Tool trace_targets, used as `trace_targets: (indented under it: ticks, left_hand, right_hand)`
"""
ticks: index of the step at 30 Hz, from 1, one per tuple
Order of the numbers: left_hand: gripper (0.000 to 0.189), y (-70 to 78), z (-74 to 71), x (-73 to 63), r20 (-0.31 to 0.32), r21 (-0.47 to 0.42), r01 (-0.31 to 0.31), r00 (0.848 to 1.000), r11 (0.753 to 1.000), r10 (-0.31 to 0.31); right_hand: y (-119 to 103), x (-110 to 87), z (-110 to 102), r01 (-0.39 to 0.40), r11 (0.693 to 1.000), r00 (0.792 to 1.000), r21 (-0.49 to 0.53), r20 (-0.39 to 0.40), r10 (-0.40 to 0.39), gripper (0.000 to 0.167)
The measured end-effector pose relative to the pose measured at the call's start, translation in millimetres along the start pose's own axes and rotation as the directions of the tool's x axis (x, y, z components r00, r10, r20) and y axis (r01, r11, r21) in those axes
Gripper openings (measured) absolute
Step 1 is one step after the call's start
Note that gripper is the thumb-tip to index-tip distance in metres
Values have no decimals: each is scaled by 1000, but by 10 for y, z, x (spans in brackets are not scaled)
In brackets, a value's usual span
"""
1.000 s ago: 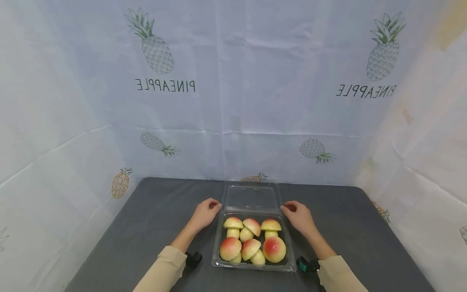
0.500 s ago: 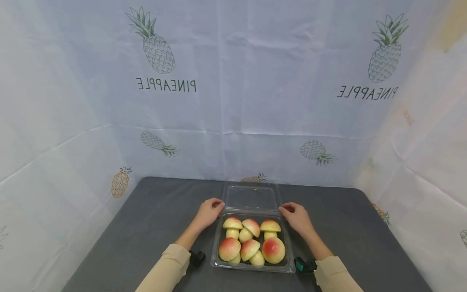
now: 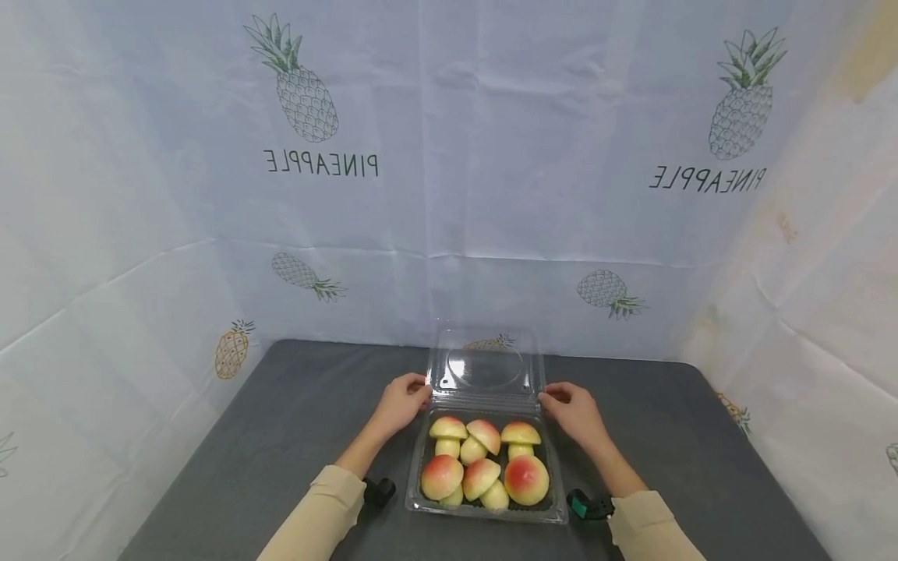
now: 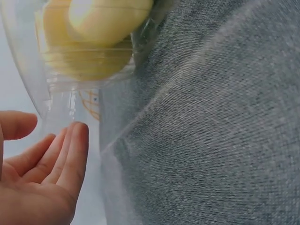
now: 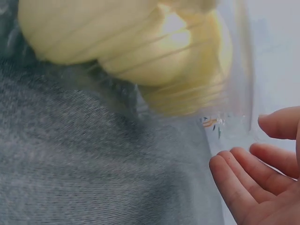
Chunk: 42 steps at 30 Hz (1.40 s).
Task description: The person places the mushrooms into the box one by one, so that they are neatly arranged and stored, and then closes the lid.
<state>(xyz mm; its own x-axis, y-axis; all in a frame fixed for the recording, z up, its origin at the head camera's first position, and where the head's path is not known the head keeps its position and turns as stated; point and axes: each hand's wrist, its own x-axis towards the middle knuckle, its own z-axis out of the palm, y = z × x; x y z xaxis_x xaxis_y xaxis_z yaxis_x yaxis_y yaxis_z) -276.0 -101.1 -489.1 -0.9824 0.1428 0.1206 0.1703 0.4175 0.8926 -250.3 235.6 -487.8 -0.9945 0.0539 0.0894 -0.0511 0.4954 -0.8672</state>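
A clear plastic clamshell container [image 3: 487, 514] holds several yellow mushroom-shaped pieces [image 3: 527, 480] with red-blushed caps, in two rows. Its transparent lid [image 3: 486, 366] tilts up at the back, glare on its surface. At the lid's left edge near the hinge is my left hand [image 3: 403, 401]; my right hand [image 3: 574, 411] is at the matching spot on the right. In the left wrist view, the fingers [image 4: 77, 150] extend fairly straight beside the clear plastic, apart from the thumb. The right wrist view likewise shows straight fingers [image 5: 229, 180] with a gap to the thumb.
A dark grey cloth-covered table [image 3: 295, 436] lies under the container. White curtains [image 3: 484, 179] printed with pineapples rise behind it and on both sides. Dark wrist devices [image 3: 591, 506] sit on both wrists, below beige sleeves [image 3: 652, 530].
The lid has swung up from lying low behind the container to a steeper tilt. Both hands came inward to its side edges, and the container stayed nearly in place.
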Motion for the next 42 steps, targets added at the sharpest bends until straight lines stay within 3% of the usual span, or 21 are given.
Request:
trace_targets:
  ticks: [10,22,29,36,42]
  left_hand:
    - [30,102,-30,45,-15,-69,13,1000,998,-14]
    - [32,338,-139,98,-37,-6,-17,999,1000,17]
    - [31,464,-207,84,-60,-63,-75,996,995,71]
    - [32,571,-291,34,-55,-133,-83,996,988,76]
    - [34,607,-349,-37,-43,-160,-91,995,983,86]
  right_hand:
    - [-101,28,-52,-2,1000,1000,1,-1,2,39]
    - [-288,56,-179,28,999,1000,-23,-12,-28,42]
    - [-425,2,-293,34,997,999,68,2,-34,43]
    - [-515,-54,-380,57,977,998,206,18,-62,46]
    - [-564,-112,-434,49,963,998,265,27,-58,49]
